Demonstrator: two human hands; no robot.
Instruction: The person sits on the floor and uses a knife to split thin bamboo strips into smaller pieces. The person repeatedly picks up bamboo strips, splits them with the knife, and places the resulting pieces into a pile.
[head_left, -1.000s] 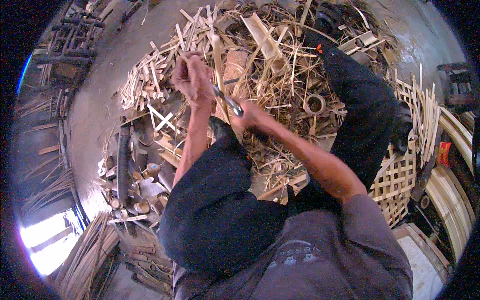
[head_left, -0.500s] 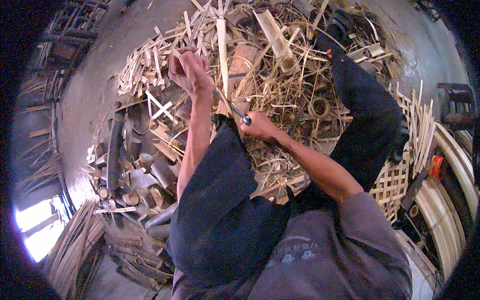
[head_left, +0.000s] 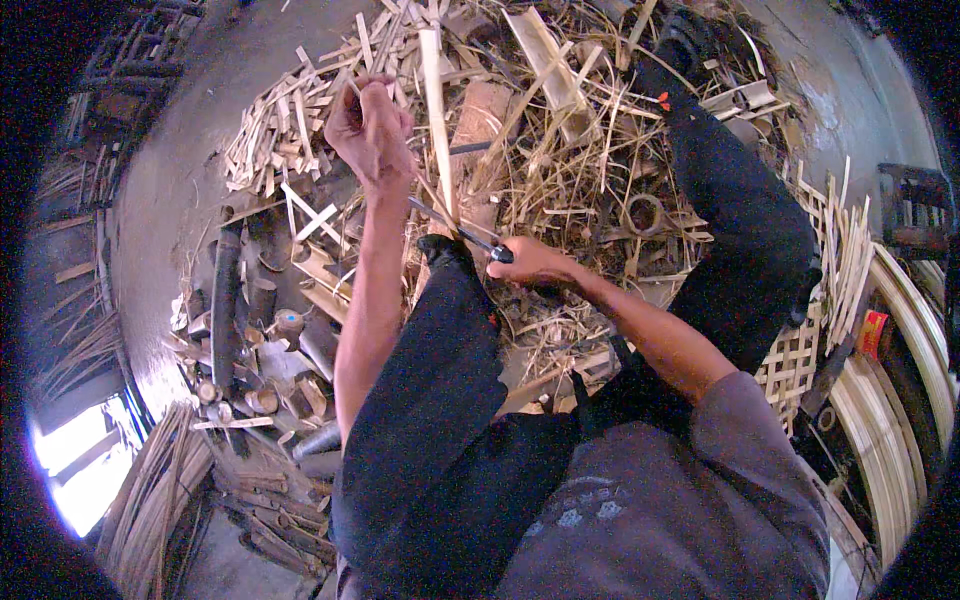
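Note:
My right hand (head_left: 538, 262) is wrapped around the dark handle of a knife (head_left: 480, 243), beside my bent left knee. Its narrow blade points up and left, toward my left wrist. Farther forward, my left hand (head_left: 372, 135) is raised with its fingers curled in. A thin bamboo strip (head_left: 430, 190) runs from beneath that hand toward the blade; the grip on it is partly hidden by the palm. A longer pale bamboo slat (head_left: 436, 110) reaches from near the knife to the far edge, alongside a reddish-brown wooden block (head_left: 482, 115).
Cut bamboo pieces (head_left: 275, 135) are heaped at the far left, with fine shavings (head_left: 570, 210) between my legs. Bamboo offcuts (head_left: 260, 350) lie left of me. A woven bamboo panel (head_left: 790, 370) and curved bundled slats (head_left: 880, 430) are at the right.
My left hand has shifted slightly left and away from me. The right hand and knife have moved a little to the right, and more of the blade shows.

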